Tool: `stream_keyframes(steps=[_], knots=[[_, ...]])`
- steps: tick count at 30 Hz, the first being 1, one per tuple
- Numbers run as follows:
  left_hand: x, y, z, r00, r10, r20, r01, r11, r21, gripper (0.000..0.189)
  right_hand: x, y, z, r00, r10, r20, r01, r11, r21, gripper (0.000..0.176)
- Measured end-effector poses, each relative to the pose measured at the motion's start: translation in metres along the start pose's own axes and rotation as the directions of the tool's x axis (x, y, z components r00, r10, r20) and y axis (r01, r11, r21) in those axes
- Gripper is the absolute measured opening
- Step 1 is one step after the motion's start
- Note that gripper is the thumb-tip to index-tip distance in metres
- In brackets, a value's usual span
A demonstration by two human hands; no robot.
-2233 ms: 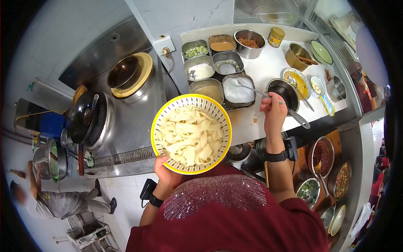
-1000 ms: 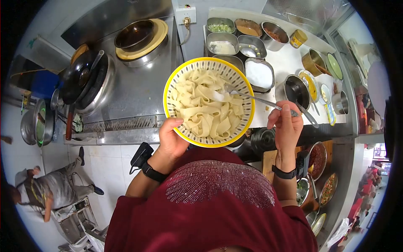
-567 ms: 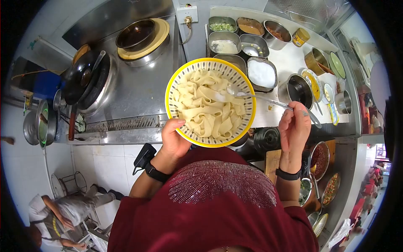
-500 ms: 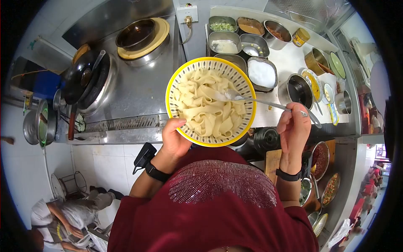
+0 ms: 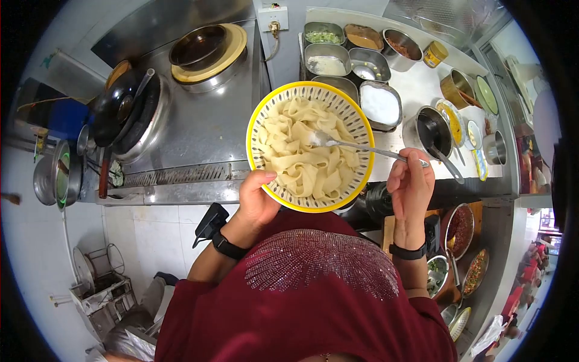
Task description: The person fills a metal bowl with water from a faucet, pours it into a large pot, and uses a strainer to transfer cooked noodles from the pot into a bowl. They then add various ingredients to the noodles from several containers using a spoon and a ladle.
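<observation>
A yellow-rimmed bowl point(image 5: 253, 123) of wide pale noodles point(image 5: 301, 151) is held up in front of me. My left hand point(image 5: 259, 196) grips its lower left rim, the thumb over the edge. With my right hand point(image 5: 414, 184) I pinch the handle of a metal spoon point(image 5: 368, 148), whose bowl rests on the noodles near the middle. White stuff shows on the spoon's tip. Behind the bowl, to the right, a metal container point(image 5: 380, 104) holds a white substance.
Metal tubs of ingredients point(image 5: 322, 36) line the back counter. A pot of dark liquid point(image 5: 429, 130) with a ladle stands right. Left are a wok point(image 5: 111, 105) and a steel stove point(image 5: 199, 133). Bowls of food point(image 5: 461, 229) sit lower right; part of another person point(image 5: 142, 320) shows lower left.
The bowl has shifted slightly right in view. My right hand and the spoon's handle end have moved a little left. The other person has moved down, mostly out of view.
</observation>
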State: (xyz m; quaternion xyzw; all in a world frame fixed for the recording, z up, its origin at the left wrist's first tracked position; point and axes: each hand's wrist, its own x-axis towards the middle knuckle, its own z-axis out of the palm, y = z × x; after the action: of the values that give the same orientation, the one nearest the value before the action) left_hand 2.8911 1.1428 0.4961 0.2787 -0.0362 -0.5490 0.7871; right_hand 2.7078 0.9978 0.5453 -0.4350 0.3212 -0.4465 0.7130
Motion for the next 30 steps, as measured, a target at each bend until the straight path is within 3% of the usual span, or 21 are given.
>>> stream_keyframes(steps=[10, 12, 15, 17, 18, 20, 21, 22, 24, 27, 30], knots=[[-0.003, -0.007, -0.01, 0.996, -0.053, 0.077, 0.058, 0.997, -0.056, 0.056, 0.004, 0.003, 0.002, 0.989, 0.141, -0.037, -0.132, 0.973, 0.19, 0.017], [-0.005, -0.007, -0.008, 0.996, -0.048, 0.077, 0.054, 0.996, -0.072, 0.057, 0.005, -0.008, -0.002, 0.991, 0.107, -0.08, -0.081, 0.957, 0.28, 0.015], [-0.006, -0.011, -0.018, 0.999, -0.029, 0.032, 0.032, 0.995, -0.099, 0.059, 0.008, -0.021, -0.018, 0.966, -0.248, -0.072, 0.254, 0.963, 0.086, 0.017], [-0.006, -0.01, -0.022, 1.0, 0.007, -0.02, -0.008, 0.996, -0.084, 0.063, 0.009, -0.022, -0.031, 0.886, -0.463, -0.016, 0.455, 0.875, -0.163, 0.019], [-0.007, -0.008, -0.021, 0.999, 0.02, 0.032, -0.016, 0.994, -0.104, 0.066, 0.012, -0.013, -0.04, 0.841, -0.539, 0.047, 0.528, 0.797, -0.293, 0.021], [-0.01, -0.005, -0.021, 0.997, 0.078, 0.025, -0.075, 0.99, -0.118, 0.068, 0.013, 0.013, -0.058, 0.836, -0.516, 0.187, 0.534, 0.688, -0.49, 0.021], [-0.012, -0.003, -0.026, 0.996, 0.094, -0.001, -0.094, 0.99, -0.101, 0.068, 0.016, 0.025, -0.071, 0.823, -0.471, 0.317, 0.536, 0.462, -0.706, 0.018], [-0.013, -0.001, -0.031, 0.993, 0.117, -0.033, -0.12, 0.989, -0.083, 0.068, 0.019, 0.036, -0.075, 0.746, -0.477, 0.464, 0.618, 0.237, -0.75, 0.02], [-0.016, 0.001, -0.034, 0.989, 0.137, -0.048, -0.141, 0.988, -0.067, 0.068, 0.027, 0.054, -0.088, 0.708, -0.401, 0.582, 0.66, 0.081, -0.747, 0.025], [-0.017, 0.002, -0.039, 0.984, 0.167, -0.06, -0.17, 0.984, -0.052, 0.067, 0.02, 0.048, -0.089, 0.649, -0.479, 0.591, 0.687, 0.036, -0.725, 0.028], [-0.022, 0.004, -0.041, 0.986, 0.158, -0.062, -0.162, 0.985, -0.063, 0.067, 0.025, 0.051, -0.1, 0.684, -0.404, 0.608, 0.67, 0.019, -0.742, 0.026]])
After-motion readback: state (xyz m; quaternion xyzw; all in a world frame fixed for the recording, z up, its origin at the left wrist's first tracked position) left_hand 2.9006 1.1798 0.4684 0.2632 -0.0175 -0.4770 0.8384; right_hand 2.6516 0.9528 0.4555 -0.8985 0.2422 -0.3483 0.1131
